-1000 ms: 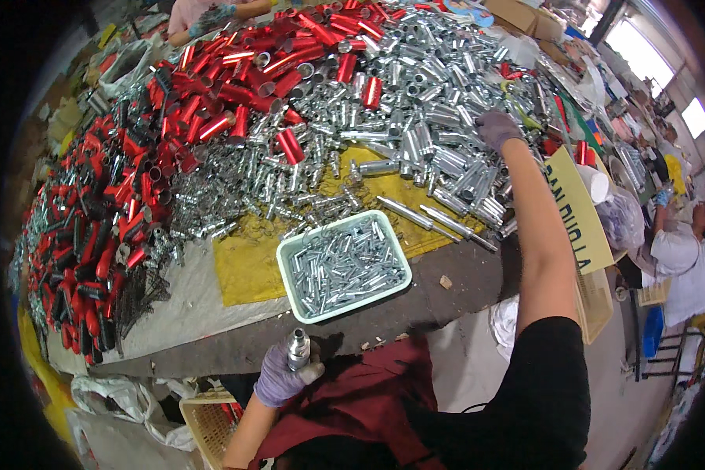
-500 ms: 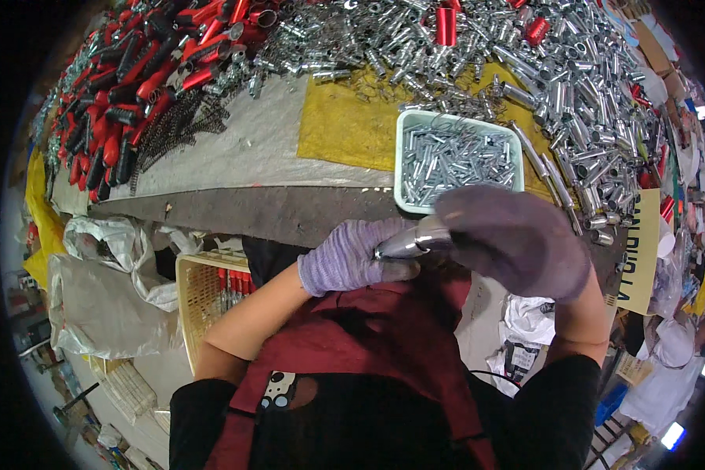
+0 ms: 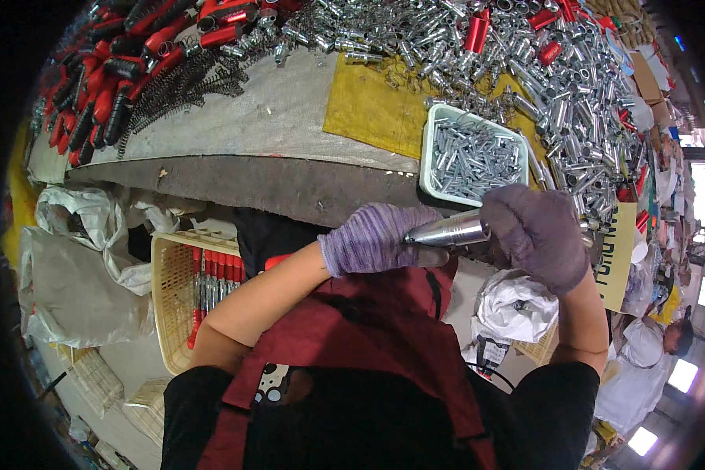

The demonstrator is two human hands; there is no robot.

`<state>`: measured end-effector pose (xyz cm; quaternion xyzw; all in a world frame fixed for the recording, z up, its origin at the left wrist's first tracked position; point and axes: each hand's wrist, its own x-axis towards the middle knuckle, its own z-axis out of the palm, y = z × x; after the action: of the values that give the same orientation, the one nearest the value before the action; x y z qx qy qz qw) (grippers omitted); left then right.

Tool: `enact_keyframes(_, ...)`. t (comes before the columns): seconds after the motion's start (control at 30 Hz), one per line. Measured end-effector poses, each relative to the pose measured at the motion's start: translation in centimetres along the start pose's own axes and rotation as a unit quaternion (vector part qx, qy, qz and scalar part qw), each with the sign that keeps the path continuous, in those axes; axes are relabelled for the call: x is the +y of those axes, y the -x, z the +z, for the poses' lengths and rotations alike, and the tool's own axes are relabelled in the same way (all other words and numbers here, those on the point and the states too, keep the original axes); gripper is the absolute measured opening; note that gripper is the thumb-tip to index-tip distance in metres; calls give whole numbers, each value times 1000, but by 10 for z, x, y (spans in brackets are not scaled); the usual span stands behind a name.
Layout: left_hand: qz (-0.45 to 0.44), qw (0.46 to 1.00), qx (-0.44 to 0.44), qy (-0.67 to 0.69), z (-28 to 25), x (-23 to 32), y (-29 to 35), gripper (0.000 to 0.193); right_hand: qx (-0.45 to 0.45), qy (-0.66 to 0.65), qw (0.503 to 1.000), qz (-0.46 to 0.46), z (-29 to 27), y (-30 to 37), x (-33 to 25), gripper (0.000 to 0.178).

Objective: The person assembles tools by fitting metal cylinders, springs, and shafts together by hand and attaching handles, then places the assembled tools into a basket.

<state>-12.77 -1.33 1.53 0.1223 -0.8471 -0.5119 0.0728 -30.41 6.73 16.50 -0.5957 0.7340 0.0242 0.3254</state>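
Observation:
My left hand point(image 3: 380, 241), in a purple knit glove, is closed around the narrow end of a shiny tapered metal tube point(image 3: 454, 230). The tube lies nearly level in front of the apron, its wide end toward the right. At that wide end is my right hand point(image 3: 536, 239), in a darker purple glove, its fingers curled and closed against the rim. What those fingers grip is hidden by the glove. Just beyond the hands sits a pale plastic tray point(image 3: 425, 168) holding many small metal pins point(image 3: 478, 160).
Metal tubes and fittings point(image 3: 580, 133) heap along the table's far and right sides. Red-and-black handles point(image 3: 106, 102) and dark springs point(image 3: 188, 94) lie at the left. Below the table edge point(image 3: 251, 184) stand a yellow basket point(image 3: 164, 313) of red-handled parts and a white sack point(image 3: 517, 305).
Both hands and the metal tube have shifted right in the picture, and more of the tube shows. The right hand, blurred before, is now sharper with its fingers curled at the tube's wide end.

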Motion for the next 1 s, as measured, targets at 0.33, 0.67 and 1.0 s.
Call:
enact_keyframes(0.33,49,998,15,38,4,-7,1,48,95,-25,992,-83,4,7,7,28)
enact_keyframes(0.67,126,985,87,81,13,-17,4,44,106,-50,955,-272,29,-13,17,40)
enact_keyframes(1.0,141,973,167,-78,23,-11,20,43,205,-80,949,-228,68,-7,5,43)
